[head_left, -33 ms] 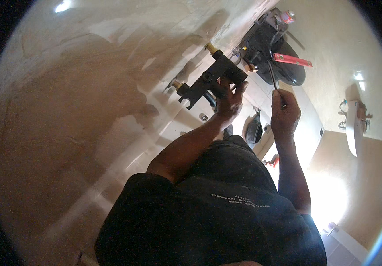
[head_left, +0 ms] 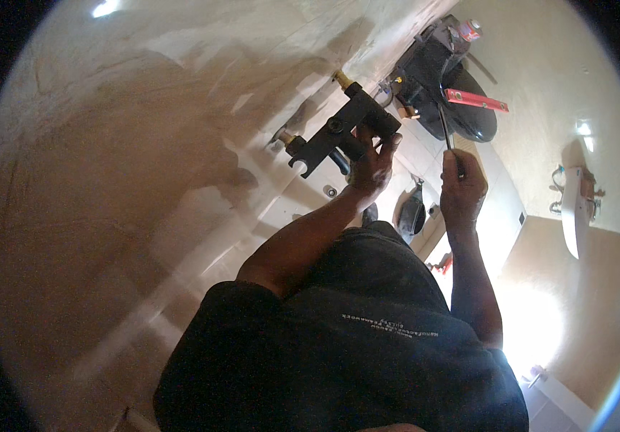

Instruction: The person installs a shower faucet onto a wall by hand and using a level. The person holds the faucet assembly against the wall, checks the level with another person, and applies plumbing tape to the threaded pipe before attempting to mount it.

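A black wall-mounted mixer tap point(head_left: 356, 111) sits tilted across the view, close to the wall, with brass fittings point(head_left: 341, 79) between it and the wall at both ends. Around the side of its body facing me, my left hand point(head_left: 372, 171) is closed, thumb and fingers gripping it. A short spout-like tube point(head_left: 339, 161) juts out beside that hand. To the right, my right hand point(head_left: 464, 183) is wrapped round the end of a slim metal rod-shaped tool point(head_left: 445, 128). The tool points away from me, apart from the mixer; its exact kind cannot be made out.
Beyond the tool is a black toilet point(head_left: 477, 128) with a red spirit level point(head_left: 477, 100) lying across it and a small tub point(head_left: 469, 29) on top. A white washbasin point(head_left: 575, 209) hangs on the right wall. A black pointed object point(head_left: 412, 212) lies below, near my legs.
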`<action>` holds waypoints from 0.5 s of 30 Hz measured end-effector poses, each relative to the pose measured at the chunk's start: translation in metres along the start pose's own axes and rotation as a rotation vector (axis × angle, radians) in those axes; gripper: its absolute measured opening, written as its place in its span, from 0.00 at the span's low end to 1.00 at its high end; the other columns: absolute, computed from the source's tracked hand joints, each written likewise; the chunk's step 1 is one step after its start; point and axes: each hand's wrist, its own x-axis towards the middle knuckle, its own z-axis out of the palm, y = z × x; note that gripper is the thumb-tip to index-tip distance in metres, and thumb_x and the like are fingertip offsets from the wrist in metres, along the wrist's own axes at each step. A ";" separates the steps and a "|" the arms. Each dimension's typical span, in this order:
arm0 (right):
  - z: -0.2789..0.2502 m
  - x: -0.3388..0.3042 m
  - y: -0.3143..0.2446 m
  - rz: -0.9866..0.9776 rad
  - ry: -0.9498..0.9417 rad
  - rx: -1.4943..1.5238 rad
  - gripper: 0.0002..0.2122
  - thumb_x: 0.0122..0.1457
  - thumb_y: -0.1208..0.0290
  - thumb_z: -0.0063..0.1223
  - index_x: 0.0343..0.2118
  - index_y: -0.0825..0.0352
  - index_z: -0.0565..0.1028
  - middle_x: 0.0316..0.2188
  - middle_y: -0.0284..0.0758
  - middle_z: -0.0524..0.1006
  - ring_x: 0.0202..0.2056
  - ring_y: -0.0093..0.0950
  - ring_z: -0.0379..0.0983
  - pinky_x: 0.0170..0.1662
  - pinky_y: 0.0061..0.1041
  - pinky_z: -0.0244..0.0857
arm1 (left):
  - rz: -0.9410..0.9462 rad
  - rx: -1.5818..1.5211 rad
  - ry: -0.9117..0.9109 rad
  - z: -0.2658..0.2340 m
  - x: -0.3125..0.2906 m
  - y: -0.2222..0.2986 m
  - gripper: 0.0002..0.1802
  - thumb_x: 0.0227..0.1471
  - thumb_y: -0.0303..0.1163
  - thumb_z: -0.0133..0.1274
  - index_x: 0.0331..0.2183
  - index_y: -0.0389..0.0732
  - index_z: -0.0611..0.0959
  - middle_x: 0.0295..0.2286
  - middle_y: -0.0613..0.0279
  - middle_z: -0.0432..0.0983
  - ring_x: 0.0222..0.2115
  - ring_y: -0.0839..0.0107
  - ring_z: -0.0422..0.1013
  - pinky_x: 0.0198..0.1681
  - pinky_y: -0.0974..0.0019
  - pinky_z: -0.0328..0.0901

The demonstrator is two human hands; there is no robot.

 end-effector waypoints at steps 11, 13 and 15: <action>0.008 0.002 0.102 0.243 -0.258 0.312 0.09 0.64 0.67 0.55 0.37 0.69 0.78 0.24 0.31 0.76 0.24 0.19 0.71 0.28 0.22 0.65 | -0.356 -0.493 0.030 0.004 -0.003 0.000 0.16 0.58 0.29 0.55 0.48 0.39 0.73 0.44 0.49 0.71 0.46 0.56 0.70 0.51 0.54 0.65; 0.005 0.009 0.106 0.247 -0.303 0.314 0.10 0.64 0.64 0.55 0.38 0.68 0.78 0.24 0.28 0.75 0.24 0.17 0.70 0.26 0.19 0.64 | -0.501 -0.610 0.148 -0.006 0.010 0.028 0.11 0.61 0.30 0.51 0.42 0.34 0.73 0.38 0.54 0.78 0.39 0.65 0.75 0.49 0.60 0.68; 0.001 0.018 0.106 0.311 -0.390 0.408 0.11 0.64 0.64 0.55 0.38 0.68 0.78 0.25 0.29 0.75 0.25 0.17 0.70 0.27 0.20 0.64 | -0.510 -0.474 0.112 -0.010 0.008 0.029 0.11 0.62 0.30 0.50 0.43 0.33 0.73 0.37 0.53 0.79 0.37 0.64 0.77 0.47 0.60 0.68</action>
